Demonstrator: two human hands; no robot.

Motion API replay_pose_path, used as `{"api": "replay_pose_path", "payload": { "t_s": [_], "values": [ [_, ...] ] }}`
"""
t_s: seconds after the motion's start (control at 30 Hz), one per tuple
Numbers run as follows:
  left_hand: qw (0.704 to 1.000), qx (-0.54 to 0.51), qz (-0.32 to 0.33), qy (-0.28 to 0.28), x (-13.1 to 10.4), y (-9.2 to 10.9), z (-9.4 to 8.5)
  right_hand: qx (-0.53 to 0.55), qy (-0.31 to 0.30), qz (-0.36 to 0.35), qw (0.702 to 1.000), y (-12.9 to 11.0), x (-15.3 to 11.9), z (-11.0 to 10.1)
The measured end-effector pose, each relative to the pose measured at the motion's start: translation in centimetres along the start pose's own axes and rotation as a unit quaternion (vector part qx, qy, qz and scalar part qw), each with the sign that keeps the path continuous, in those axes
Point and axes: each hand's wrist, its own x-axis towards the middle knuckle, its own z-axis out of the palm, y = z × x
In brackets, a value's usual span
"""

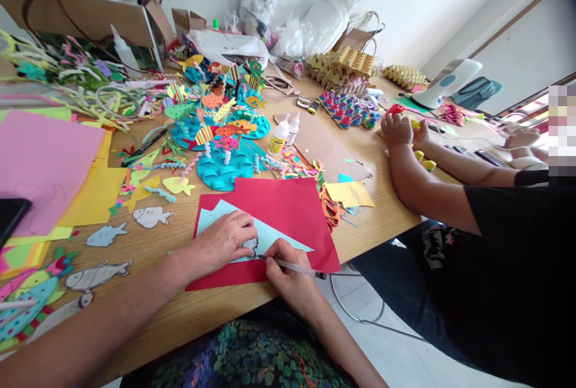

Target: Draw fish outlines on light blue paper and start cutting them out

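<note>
My right hand [292,271] grips a pen [299,267] with a clear barrel and dark end, its tip on a light blue sheet of paper [279,232]. Bent fingers of my left hand [229,238] press down on that sheet, beside a small dark-outlined shape [253,246]. Whether this shape is drawn or a separate cut-out, I cannot tell; my fingers partly cover it. Red paper [288,196] lies under the blue sheet, near the table's front edge. Left of my forearm are paper fish cut-outs, including a white fish [153,216] and a pale blue fish [105,235].
Blue bases [225,166] carrying colourful paper fish stand ahead, next to two glue bottles [279,136]. Orange scissors [330,211] lie right of the red paper. Pink paper [49,160] is stacked at left. At right, another person's hands [398,130] hold something yellow and red.
</note>
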Motion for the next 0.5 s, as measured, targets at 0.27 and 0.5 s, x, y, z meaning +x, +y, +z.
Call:
{"api": "replay_pose_path", "payload": {
  "t_s": [0.27, 0.5],
  "values": [
    [1.000, -0.007, 0.004, 0.009, -0.05, -0.27, 0.30, -0.006, 0.015, -0.007, 1.000, 0.03, 0.11, 0.24],
    [1.000, -0.002, 0.008, 0.012, -0.01, -0.32, 0.38, -0.016, 0.019, -0.010, 1.000, 0.17, 0.52, 0.64]
  ]
}}
